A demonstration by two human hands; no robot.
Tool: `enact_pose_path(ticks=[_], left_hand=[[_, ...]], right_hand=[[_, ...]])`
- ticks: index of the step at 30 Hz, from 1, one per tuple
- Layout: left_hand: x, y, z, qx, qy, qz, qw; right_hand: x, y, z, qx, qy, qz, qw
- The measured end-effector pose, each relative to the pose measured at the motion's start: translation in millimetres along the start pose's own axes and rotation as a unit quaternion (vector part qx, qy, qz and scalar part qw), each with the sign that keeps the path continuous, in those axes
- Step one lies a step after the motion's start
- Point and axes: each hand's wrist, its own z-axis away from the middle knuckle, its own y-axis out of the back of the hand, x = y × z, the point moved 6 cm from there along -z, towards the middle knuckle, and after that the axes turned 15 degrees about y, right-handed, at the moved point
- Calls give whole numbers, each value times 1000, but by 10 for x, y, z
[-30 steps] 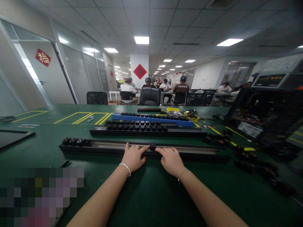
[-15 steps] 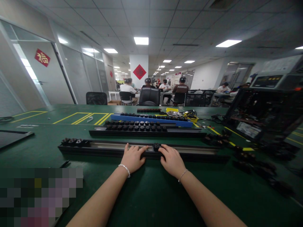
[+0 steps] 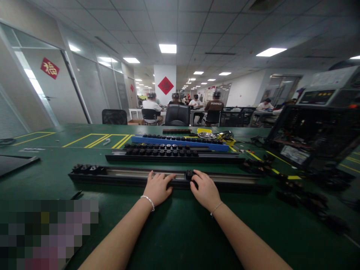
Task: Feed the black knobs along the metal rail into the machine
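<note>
A long black track rail [image 3: 126, 179] with a pale metallic channel lies across the table in front of me. My left hand [image 3: 159, 188] rests on its near side, fingers spread over the channel and holding nothing. Just right of the rail's middle sits a small black module [image 3: 189, 174] with a rounded top. Against its right side, my right hand [image 3: 206, 190] has its index finger and thumb curled round the module. Several similar black modules [image 3: 89, 169] stand together at the rail's left end.
Behind lie another black rail [image 3: 174, 159] with modules and a blue tray [image 3: 180, 143] holding more. Loose black parts [image 3: 300, 195] are scattered at right, near an opened computer case [image 3: 306, 138]. A flat dark panel [image 3: 19, 165] lies at left. People [image 3: 215, 105] sit at far tables.
The small black module has shifted slightly right along the rail, and my right fingers have curled more closely round it. My left hand has stayed in place.
</note>
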Motion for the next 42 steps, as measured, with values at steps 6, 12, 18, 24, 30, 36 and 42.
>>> enact_pose_path(ticks=[6,12,18,24,30,36,42], left_hand=[[-6,-6,2,12,-9,3,1000],[-17,-11,4,14,-15,7,1000],[-4,1,-1,28,-25,19,999],[-13,-25,-6,35,-21,21,999],[-15,-15,5,48,-28,24,998],[-15,-6,4,51,-28,25,998],[-18,-10,-3,53,-25,27,998]], right_hand=[[2,-1,-7,7,12,-1,1000],[26,2,5,15,6,-3,1000],[55,-1,-31,35,3,7,999],[138,-31,-92,53,-60,-17,997],[178,-15,-78,73,-149,-24,986],[135,-19,-77,57,-138,-10,989],[153,3,-61,57,-142,-15,988]])
